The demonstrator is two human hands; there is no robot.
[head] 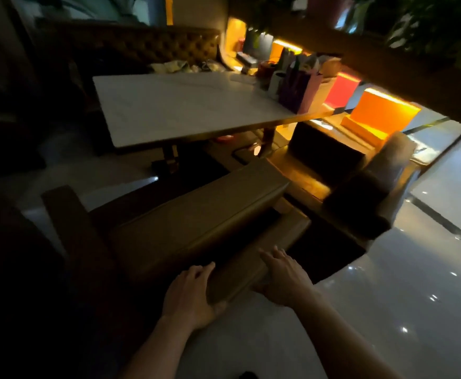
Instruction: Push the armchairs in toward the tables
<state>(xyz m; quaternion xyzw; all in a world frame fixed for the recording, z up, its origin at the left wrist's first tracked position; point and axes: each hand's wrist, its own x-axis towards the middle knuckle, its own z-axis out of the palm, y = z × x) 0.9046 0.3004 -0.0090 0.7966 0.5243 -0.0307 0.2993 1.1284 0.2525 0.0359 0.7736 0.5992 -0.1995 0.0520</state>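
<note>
Pretty dim room here, and the shot is tilted and a bit blurry. Both hands are on the top edge of a brown armchair [196, 222] backrest, right at the near corner. The left hand [193, 294] is wrapped over that edge, fingers curled onto the top and thumb underneath at the corner, so it's gripping the armchair. The right hand [284, 277] lies flatter, fingers spread and pointing forward along the top of the backrest, palm pressing down on it rather than clamping. Both forearms are bare.

The armchair faces a white marble-look table [185, 105] with a wooden edge and a dark pedestal base. There's a visible stretch of floor between the armchair's seat and the table, so it's near the table but not tucked in.

A second armchair [374, 192] sits to the right, darker with a greyish backrest, angled off at the table's right end. Behind the table runs a tufted brown bench sofa [152, 47] with some crumpled light stuff on it that I can't make out. On the far right corner of the table there's a purple gift bag [297, 88] plus a pile of other bits too blurry to name. The floor [404, 296] is glossy pale tile catching light reflections, and orange-lit panels [382, 110] glow past the table.
</note>
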